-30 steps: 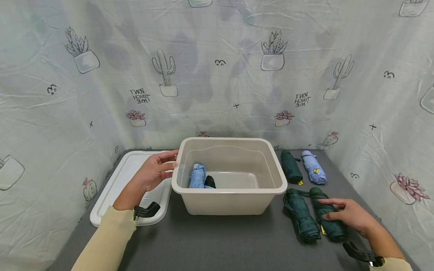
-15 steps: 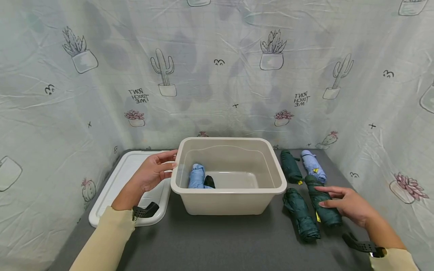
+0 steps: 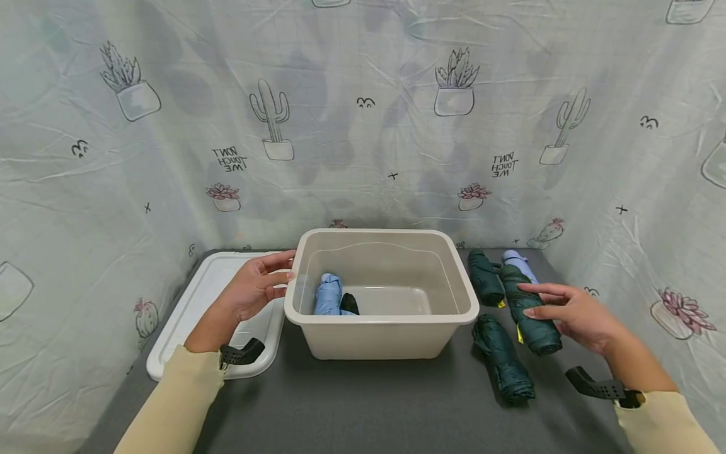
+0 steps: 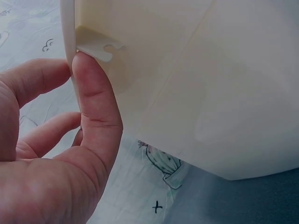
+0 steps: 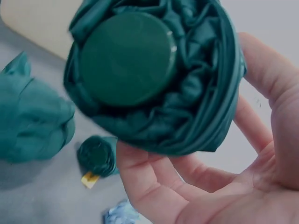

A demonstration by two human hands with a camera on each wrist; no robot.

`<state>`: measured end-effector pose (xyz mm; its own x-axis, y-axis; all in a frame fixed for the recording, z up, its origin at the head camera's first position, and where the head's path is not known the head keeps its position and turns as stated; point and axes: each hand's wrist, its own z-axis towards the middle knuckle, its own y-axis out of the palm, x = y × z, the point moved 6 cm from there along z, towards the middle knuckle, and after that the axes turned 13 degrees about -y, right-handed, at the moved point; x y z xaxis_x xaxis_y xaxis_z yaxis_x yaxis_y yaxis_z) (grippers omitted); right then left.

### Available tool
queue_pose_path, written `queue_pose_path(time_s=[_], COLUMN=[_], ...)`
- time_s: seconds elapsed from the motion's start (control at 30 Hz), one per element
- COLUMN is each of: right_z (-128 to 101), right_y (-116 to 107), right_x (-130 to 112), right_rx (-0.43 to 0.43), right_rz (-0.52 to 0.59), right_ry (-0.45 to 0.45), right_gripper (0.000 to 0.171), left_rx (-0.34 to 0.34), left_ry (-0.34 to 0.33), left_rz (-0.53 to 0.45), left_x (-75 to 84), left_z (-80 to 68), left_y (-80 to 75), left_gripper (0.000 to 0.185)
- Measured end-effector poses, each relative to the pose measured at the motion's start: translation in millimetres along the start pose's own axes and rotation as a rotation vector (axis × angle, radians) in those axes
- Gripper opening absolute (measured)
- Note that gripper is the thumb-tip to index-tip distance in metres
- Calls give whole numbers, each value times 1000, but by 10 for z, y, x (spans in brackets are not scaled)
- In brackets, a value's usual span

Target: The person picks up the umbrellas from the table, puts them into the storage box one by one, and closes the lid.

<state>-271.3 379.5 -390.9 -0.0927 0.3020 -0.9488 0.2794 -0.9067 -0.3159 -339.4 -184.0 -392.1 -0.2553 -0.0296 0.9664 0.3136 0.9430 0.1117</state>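
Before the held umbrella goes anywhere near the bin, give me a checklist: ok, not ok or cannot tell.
1. Right grip on the held umbrella: ok, thumb and fingers hold it.
2. Left grip on the bin: ok, pinching its rim.
3. Lid off: ok, it lies left of the bin.
4. Space inside: ok, bare floor shows to the right of the blue umbrella in there.
5. Held umbrella over the bin: not ok, it is off to the right.
6. Nearest strip of the bin's floor free: cannot tell, hidden in the head view.
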Motion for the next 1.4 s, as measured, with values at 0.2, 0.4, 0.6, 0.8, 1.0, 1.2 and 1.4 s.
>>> queue_pose_path(time_s=[0.2, 0.4, 0.6, 0.8, 1.0, 1.2, 1.4], right_z=[79, 164, 289, 425, 574, 742, 904], right_y=[65, 144, 294, 515, 765, 1002, 1208], right_x=[-232, -456, -688, -939, -1104, -1191, -1238], right_rx=[-1, -1, -9, -40, -100, -164, -183], right_rz=[23, 43, 98, 124, 88, 107, 87], right_ry=[-34, -47, -58, -43, -2, 34, 69], right_gripper=[48, 50, 47, 56, 67, 71, 72], left_rx=[-7, -14, -16, -16, -22, -27, -28], left_ry=[1, -3, -3, -10, -14, -11, -13], left_rz=[-1, -11, -11, -5, -9, -1, -9], left_x=[3, 3, 6, 12, 6, 0, -1], left_z=[-5, -14, -28, -49, -57, -75, -86], left_y=[-8, 2, -5, -15, -20, -28, -38], left_gripper=[65, 65, 65, 65, 66, 66, 66])
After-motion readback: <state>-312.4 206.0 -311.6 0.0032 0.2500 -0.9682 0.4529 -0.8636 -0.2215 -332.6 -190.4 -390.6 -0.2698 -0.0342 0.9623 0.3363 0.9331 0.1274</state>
